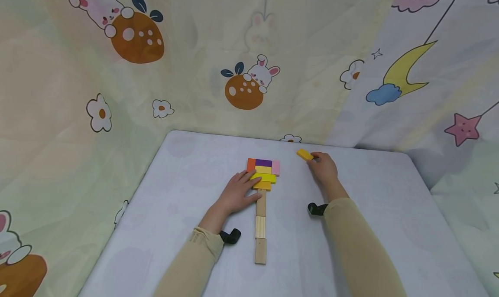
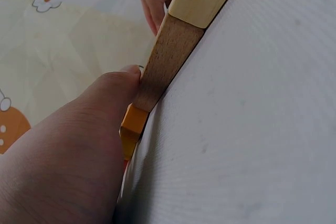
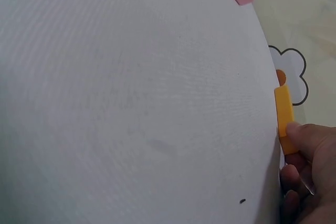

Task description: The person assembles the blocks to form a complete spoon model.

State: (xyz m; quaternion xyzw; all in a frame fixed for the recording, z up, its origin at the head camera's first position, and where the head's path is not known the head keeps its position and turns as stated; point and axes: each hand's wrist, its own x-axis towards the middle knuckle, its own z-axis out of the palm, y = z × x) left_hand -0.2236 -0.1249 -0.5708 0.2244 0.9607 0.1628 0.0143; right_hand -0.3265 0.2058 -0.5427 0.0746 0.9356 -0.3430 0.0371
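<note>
In the head view my right hand pinches one end of an orange-yellow wooden block near the far edge of the table. The right wrist view shows the thumb on that block. My left hand has its fingers extended onto a bright yellow block and an orange block, the thumb touching a plain wooden block. Beyond these lie a pale yellow block, a purple block, a red-orange block and a pink block.
Two more plain blocks, a ribbed one and a smooth one, continue the line towards me. Everything lies on a white table. A printed cloth hangs behind the table's far edge.
</note>
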